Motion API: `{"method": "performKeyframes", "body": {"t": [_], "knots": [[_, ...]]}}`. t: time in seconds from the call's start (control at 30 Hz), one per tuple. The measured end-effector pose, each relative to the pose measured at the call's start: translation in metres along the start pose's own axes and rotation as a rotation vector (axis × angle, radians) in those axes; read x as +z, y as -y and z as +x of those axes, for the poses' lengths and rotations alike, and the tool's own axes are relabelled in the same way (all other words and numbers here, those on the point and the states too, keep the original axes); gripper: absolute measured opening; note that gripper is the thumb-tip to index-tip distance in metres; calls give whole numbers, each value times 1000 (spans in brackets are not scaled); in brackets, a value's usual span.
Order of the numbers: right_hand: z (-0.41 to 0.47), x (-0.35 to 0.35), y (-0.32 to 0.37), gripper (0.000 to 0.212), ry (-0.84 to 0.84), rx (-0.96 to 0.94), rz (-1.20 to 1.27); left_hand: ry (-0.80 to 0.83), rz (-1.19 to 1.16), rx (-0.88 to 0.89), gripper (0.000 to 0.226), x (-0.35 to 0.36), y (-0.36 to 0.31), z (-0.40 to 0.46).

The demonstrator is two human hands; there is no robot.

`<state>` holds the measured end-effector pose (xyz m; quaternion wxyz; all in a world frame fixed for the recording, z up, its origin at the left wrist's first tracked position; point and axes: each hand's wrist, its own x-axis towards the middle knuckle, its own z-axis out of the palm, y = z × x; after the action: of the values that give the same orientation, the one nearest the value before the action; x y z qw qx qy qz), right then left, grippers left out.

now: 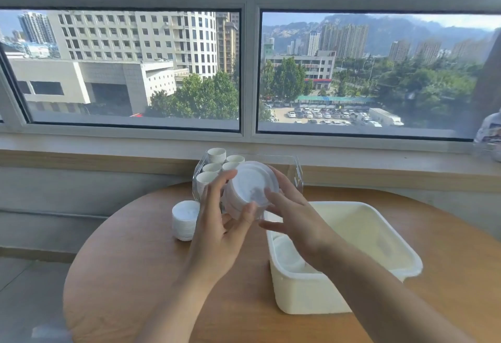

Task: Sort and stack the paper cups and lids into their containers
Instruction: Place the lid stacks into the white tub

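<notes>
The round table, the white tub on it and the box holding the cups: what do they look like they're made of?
Round table: wood or wood-look veneer, matte, with a warm brown grain.
White tub: looks like moulded plastic, smooth and slightly glossy, with thick rounded rims.
Box holding the cups: clear hard plastic, probably acrylic; the paper cups show through its walls.

We see a stack of lids [185,220] on the round table [130,275], left | clear container [296,171] of paper cups [217,155] behind it | tub [349,283] right | held lid stack [250,189] above, between them.
</notes>
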<state>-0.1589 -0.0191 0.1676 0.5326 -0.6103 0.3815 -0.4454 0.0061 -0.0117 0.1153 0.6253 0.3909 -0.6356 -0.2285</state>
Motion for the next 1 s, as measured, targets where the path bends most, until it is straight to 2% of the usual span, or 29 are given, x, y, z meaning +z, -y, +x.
{"method": "performKeyframes", "body": {"t": [0.1,0.4,0.47,0.6,0.67,0.83,1.0], "knots": [[-6,-28,5,33,-1,34,-4,59,-9,-7,54,18,-1,1],[-18,-89,-1,42,-13,118,-63,263,-44,-75,56,57,-4,5],[-21,-98,-1,55,26,92,-161,268,-44,-97,57,60,-3,8],[-23,-113,-1,100,109,19,-506,316,-17,-105,54,64,4,13],[-18,-118,-4,112,150,-13,-646,351,28,-107,56,65,8,15],[-3,-120,-14,108,112,-125,-871,396,55,-110,55,69,13,19],[13,-122,-36,105,96,-216,-891,380,70,-125,67,72,20,20]]}}
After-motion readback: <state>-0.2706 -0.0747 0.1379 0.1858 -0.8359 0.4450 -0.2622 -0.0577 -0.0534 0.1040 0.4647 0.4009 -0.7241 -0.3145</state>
